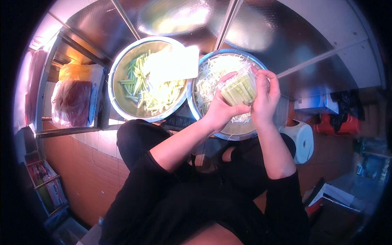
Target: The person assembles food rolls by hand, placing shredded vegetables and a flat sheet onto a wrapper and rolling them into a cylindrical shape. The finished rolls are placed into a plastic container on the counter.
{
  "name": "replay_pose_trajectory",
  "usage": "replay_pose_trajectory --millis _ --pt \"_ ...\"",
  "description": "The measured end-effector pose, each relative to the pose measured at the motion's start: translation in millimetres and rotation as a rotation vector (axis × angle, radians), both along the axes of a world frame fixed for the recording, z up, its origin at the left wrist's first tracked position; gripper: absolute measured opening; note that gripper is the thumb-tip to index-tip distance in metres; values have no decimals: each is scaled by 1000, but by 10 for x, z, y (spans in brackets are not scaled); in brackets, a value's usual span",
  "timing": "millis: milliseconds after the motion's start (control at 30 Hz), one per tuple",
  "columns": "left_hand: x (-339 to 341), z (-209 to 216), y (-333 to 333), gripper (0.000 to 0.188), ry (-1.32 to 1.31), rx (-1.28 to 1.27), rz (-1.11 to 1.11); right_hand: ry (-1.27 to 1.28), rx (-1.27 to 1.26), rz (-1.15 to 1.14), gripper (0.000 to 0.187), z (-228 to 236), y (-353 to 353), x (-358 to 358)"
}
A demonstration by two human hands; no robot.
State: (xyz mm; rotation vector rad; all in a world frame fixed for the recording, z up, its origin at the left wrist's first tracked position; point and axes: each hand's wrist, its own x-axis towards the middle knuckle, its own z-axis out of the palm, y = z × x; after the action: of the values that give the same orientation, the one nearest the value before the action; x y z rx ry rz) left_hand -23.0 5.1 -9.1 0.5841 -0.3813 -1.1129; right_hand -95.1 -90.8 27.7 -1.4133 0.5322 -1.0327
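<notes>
- The packet (pixel 238 90), clear wrap around pale green sticks, was held up over the right bowl, clear of its rim.
- The left hand (pixel 218 115) was clamped on the packet's left side, its thumb laid along the near edge.
- The right hand (pixel 265 96) was closed on the packet's right end, fingers curled and their tips close together.
- The left forearm slanted up and rightward; the right forearm stood steeper, leaning leftward toward the packet.
- Below the packet, the right bowl (pixel 232 136) contained pale shreds (pixel 208 83).
- Just beside it, the left bowl (pixel 122 67) contained green and pale sticks (pixel 141 77).
- A white slab (pixel 173 65), washed out by glare, covered part of the left bowl and reached the right bowl's rim.
- On the near side, between the bowls, a dark strip (pixel 179 123) bore pale written characters.
- At far left, a white box (pixel 96 92) with blue marks, too small to read, stood by a yellow bag (pixel 73 71).
- At right, a blue-and-white box (pixel 316 104) sat near a black bag (pixel 349 104).
</notes>
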Motion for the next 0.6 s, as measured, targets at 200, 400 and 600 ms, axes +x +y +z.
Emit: replay_pose_trajectory --millis 200,400,600 --pt "-6 176 57 54 334 133 8 104 -315 -26 25 -76 120 4" --pt "19 202 28 50 261 222 59 52 -34 156 41 26 61 47" --pt "7 168 67 42 180 279 -4 63 -325 325 57 79 -20 4"
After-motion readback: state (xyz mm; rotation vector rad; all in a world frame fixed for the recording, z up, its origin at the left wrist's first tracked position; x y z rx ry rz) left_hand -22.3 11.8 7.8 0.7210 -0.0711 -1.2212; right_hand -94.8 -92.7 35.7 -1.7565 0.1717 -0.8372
